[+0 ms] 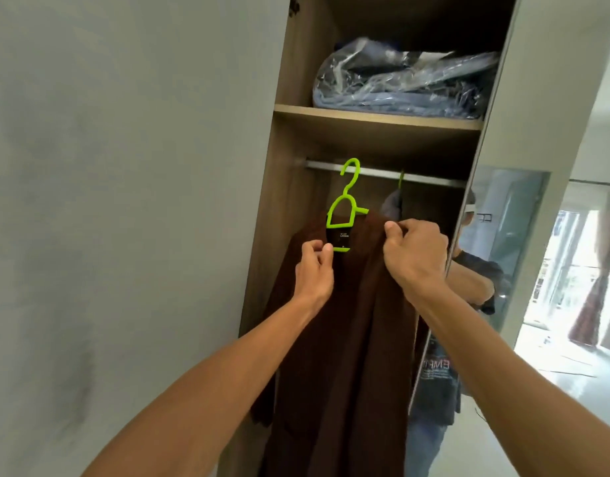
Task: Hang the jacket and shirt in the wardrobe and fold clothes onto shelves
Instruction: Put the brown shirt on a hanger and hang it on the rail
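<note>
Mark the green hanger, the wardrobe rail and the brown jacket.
green hanger [347,195]: head view, neck below its hook.
wardrobe rail [431,180]: head view, bare stretch near its right end.
brown jacket [352,339]: head view, front panel below the collar.

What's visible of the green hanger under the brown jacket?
The green hanger is bright plastic: curved hook on top, loop-shaped neck below, one arm tip poking out right, a lower bar showing at the collar. The brown jacket covers the rest. Its hook is level with the rail; whether it has caught cannot be told. The left hand pinches the collar by that bar; the right hand grips the jacket's shoulder.
</note>
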